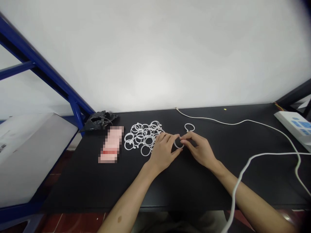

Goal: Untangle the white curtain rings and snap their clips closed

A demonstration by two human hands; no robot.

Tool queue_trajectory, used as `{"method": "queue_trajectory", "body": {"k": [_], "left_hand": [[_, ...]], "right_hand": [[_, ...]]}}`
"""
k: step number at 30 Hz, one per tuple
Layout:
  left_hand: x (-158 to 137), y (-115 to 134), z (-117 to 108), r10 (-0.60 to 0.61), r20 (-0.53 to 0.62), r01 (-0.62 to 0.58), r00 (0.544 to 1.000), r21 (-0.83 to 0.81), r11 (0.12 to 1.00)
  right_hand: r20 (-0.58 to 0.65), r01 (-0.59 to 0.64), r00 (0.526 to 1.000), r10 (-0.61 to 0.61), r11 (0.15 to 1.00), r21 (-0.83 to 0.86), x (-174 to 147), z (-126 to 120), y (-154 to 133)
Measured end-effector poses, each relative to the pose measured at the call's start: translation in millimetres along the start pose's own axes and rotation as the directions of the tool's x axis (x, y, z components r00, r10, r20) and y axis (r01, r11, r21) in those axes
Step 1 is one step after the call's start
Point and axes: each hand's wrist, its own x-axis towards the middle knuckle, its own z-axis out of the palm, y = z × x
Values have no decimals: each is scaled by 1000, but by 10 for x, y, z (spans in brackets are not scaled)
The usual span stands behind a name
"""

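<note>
Between my two hands is a thin white ring (179, 148), held just above or on the black table. My right hand (200, 149) pinches its right side between thumb and forefinger. My left hand (165, 150) has its thumb and forefinger around the ring's left side, with the other fingers curled over the table. Left of that hand lies a loose pile of similar white rings (139, 139), each with a small knob, and the hand hides the pile's right edge. A single white ring (189, 127) lies apart, just beyond my right hand.
A pixelated pink item (113, 142) lies left of the pile, with a crumpled black plastic bag (99, 120) behind it. White cables (239, 181) run across the right side near a white power strip (295, 126). A blue metal frame (48, 74) and white wall bound the black table (102, 187).
</note>
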Motion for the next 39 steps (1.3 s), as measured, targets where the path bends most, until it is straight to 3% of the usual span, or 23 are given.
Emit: {"method": "queue_trajectory", "body": {"k": [4,13,17,20,24,28,33,39], "left_hand": [[-3,9,15,12,-3,-12,1000,-18,1000],[9,12,-11,7,-36,-8,999,-8,1000],[30,-54,-70,-96,-157,116,983,122,986],[38,-127,-129,-228,-250,289,941,242,926],[35,-185,-168,-307,-303,399,902,317,860],[32,-161,-134,-264,-268,344,926,319,883],[22,-99,-51,-156,-157,193,975,258,947],[-9,-69,11,-31,-19,35,999,222,974]], "right_hand": [[-30,24,999,-24,1000,-6,1,5,44],[-36,-53,998,53,998,15,24,-7,92],[-117,-89,991,58,956,-279,56,-55,236],[-157,-147,985,72,826,-544,58,-75,365],[-101,-139,990,96,714,-686,54,-75,435],[-66,-106,994,84,698,-708,60,-67,408],[-46,-64,998,46,784,-617,63,-61,352],[94,165,986,-139,904,-394,44,-51,220]]}}
